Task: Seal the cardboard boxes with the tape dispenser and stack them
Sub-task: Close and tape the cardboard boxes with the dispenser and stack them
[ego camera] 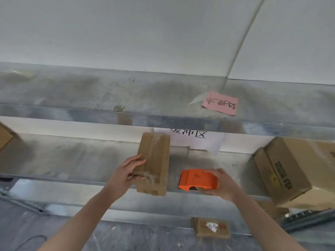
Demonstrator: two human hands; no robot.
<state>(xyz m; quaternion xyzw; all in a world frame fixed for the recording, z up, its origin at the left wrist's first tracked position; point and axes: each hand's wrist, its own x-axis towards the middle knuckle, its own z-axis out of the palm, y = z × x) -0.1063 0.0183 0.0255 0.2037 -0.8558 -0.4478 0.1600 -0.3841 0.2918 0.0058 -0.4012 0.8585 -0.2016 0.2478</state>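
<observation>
While clear tape already shows along the small cardboard box (154,163), sealing of this one looks done or nearly so. Left hand (126,171) clasped on its near end, box tilted above the metal shelf (72,160). Right hand (220,183) wrapped around the orange tape dispenser (197,180) just beside it. Stacking not yet done (another small box (211,227) lies lower down; larger boxes (293,171) at right).

Soft, even daylight here, no hard highlights — the white wall (163,29) reads pale and flat. Dull sheen along the metal shelf edge (72,113), a smudgy shadow under the small box (154,163). Everything is slightly smeared by motion blur, the pink note (220,103) barely legible — and the wide lens bows straight lines toward the corners.
</observation>
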